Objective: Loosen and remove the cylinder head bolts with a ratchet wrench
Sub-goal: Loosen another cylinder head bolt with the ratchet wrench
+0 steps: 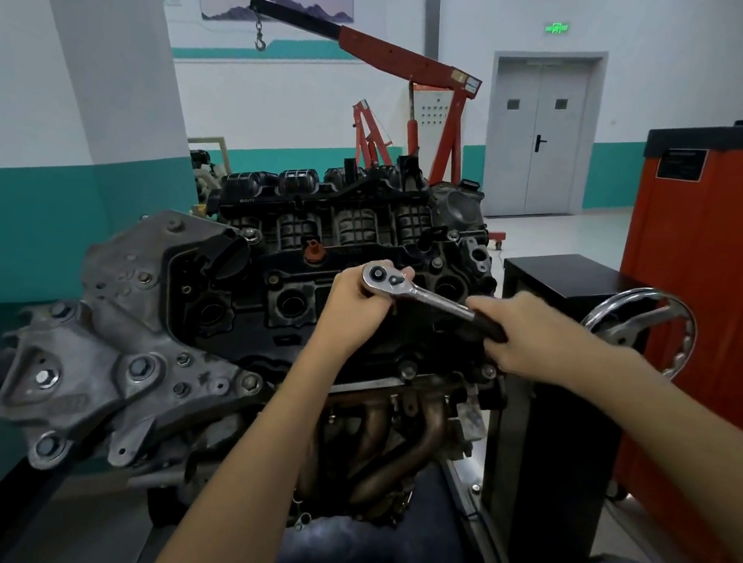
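Head view:
- The ratchet wrench (pixel 426 297) is held level above the top of the engine (pixel 216 303), near its right end. This is judged to keep the drive square on a fastener below.
- The wrench's chrome head is cupped by the left hand (pixel 356 301) with fingers curled round it, probably to steady it and press it down so that it is not cammed off.
- The black handle is clenched at its far end by the right hand (pixel 532 342), to the right of the engine's top, where the most leverage is gained.
- The bolt being worked is hidden under the left hand. Whether a socket is seated on it cannot be told.
- The loosening step is judged to be under way, since no removed bolts are seen on the engine.
- A red crane (pixel 399 55) is parked behind the engine, and an orange cabinet (pixel 729 295) stands to its right.
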The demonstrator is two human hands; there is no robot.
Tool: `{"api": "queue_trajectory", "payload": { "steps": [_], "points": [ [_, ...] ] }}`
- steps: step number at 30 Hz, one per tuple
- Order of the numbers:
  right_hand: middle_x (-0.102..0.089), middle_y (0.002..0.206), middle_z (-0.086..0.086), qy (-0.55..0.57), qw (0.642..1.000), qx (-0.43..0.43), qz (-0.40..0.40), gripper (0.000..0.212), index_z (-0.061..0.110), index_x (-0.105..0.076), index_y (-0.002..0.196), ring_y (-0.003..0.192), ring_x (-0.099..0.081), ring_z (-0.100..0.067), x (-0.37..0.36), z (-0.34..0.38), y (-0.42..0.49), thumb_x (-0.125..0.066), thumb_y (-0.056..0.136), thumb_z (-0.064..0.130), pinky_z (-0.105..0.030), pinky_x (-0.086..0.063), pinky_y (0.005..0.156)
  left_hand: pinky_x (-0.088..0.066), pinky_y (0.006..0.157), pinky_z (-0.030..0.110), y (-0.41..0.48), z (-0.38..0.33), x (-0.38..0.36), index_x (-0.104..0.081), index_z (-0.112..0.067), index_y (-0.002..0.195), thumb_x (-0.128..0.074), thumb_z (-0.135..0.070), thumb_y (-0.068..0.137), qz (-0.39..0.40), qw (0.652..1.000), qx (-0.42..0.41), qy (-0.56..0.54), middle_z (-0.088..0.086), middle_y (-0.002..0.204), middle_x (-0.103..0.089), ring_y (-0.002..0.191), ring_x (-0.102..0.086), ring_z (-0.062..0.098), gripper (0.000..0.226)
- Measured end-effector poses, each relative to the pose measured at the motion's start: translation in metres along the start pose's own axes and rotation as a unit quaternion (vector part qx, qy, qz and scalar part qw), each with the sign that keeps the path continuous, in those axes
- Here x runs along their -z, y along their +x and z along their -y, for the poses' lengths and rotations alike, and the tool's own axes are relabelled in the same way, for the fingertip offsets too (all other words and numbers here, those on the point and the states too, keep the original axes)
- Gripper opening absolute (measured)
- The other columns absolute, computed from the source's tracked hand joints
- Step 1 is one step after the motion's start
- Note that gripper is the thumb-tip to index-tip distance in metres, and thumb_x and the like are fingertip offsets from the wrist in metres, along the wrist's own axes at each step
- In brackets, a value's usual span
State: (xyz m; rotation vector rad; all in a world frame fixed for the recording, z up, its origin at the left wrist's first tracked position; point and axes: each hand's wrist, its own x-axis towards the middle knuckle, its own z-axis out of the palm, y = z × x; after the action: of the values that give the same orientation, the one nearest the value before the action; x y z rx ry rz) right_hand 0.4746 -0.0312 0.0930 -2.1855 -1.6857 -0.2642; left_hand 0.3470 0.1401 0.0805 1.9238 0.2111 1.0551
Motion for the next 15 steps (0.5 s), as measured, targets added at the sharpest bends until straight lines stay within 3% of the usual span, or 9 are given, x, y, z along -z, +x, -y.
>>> {"api": "queue_trajectory", "payload": {
  "steps": [2, 4, 7, 9, 11, 13, 15],
  "points": [
    [-0.049, 0.066, 0.008, -0.03, 0.999, -0.016, -0.035, 0.021, 0.026, -0.052, 0.096, 0.055, -0.05, -0.006, -0.004, -0.001, -0.003, -0.061, 0.082, 0.014, -0.023, -0.04, 0.05, -0.037, 0.061, 0.015, -0.004, 0.001, -0.003, -0.036, -0.019, 0.059, -0.059, -0.018, 0.096, -0.026, 0.999, 0.006, -0.023, -0.013, 0.054, -0.037, 0.059, -0.038, 0.009, 0.044],
    [-0.05, 0.065, 0.001, 0.092, 0.992, -0.061, -0.064, 0.02, 0.024, -0.05, 0.09, 0.053, -0.051, -0.016, -0.035, 0.016, -0.021, -0.061, 0.08, 0.011, -0.029, -0.044, 0.049, -0.035, 0.063, 0.02, -0.007, 0.001, -0.009, -0.031, -0.02, 0.06, -0.058, -0.02, 0.097, -0.035, 0.999, 0.006, -0.031, -0.014, 0.054, -0.032, 0.06, -0.033, 0.01, 0.046],
    [-0.048, 0.06, -0.004, 0.319, 0.926, -0.14, -0.145, 0.024, 0.021, -0.044, 0.08, 0.05, -0.047, -0.015, -0.095, 0.078, -0.04, -0.059, 0.076, 0.003, -0.017, -0.035, 0.044, -0.028, 0.06, 0.027, -0.008, -0.003, -0.017, -0.028, -0.02, 0.06, -0.058, -0.019, 0.097, -0.057, 0.998, 0.004, -0.027, -0.011, 0.056, -0.027, 0.058, -0.026, 0.009, 0.048],
    [-0.046, 0.058, 0.0, 0.392, 0.883, -0.181, -0.185, 0.026, 0.022, -0.042, 0.084, 0.048, -0.048, -0.004, -0.119, 0.119, -0.031, -0.056, 0.077, 0.002, -0.01, -0.035, 0.044, -0.025, 0.058, 0.025, -0.006, -0.003, -0.017, -0.025, -0.02, 0.061, -0.058, -0.016, 0.097, -0.071, 0.997, 0.0, -0.011, -0.008, 0.058, -0.023, 0.057, -0.022, 0.007, 0.049],
    [-0.045, 0.06, 0.001, 0.426, 0.864, -0.185, -0.193, 0.026, 0.024, -0.04, 0.085, 0.048, -0.048, -0.002, -0.129, 0.139, -0.023, -0.053, 0.079, 0.002, -0.01, -0.036, 0.044, -0.026, 0.057, 0.019, -0.005, -0.003, -0.015, -0.024, -0.019, 0.062, -0.058, -0.014, 0.097, -0.071, 0.997, 0.015, -0.01, -0.008, 0.059, -0.02, 0.055, -0.02, 0.005, 0.049],
    [-0.045, 0.063, 0.0, 0.412, 0.875, -0.184, -0.177, 0.026, 0.025, -0.041, 0.087, 0.047, -0.046, -0.005, -0.123, 0.129, -0.025, -0.054, 0.08, 0.004, -0.012, -0.036, 0.042, -0.028, 0.059, 0.019, -0.003, -0.002, -0.012, -0.024, -0.019, 0.062, -0.059, -0.014, 0.096, -0.063, 0.997, 0.032, -0.018, -0.01, 0.057, -0.021, 0.055, -0.02, 0.006, 0.049],
    [-0.047, 0.063, 0.0, 0.339, 0.915, -0.16, -0.146, 0.027, 0.025, -0.045, 0.091, 0.049, -0.045, -0.007, -0.108, 0.101, -0.032, -0.057, 0.079, 0.005, -0.011, -0.034, 0.043, -0.031, 0.062, 0.024, -0.003, 0.0, -0.011, -0.026, -0.021, 0.06, -0.06, -0.02, 0.096, -0.044, 0.999, 0.026, -0.004, -0.012, 0.055, -0.025, 0.056, -0.024, 0.007, 0.049]
  ]
}}
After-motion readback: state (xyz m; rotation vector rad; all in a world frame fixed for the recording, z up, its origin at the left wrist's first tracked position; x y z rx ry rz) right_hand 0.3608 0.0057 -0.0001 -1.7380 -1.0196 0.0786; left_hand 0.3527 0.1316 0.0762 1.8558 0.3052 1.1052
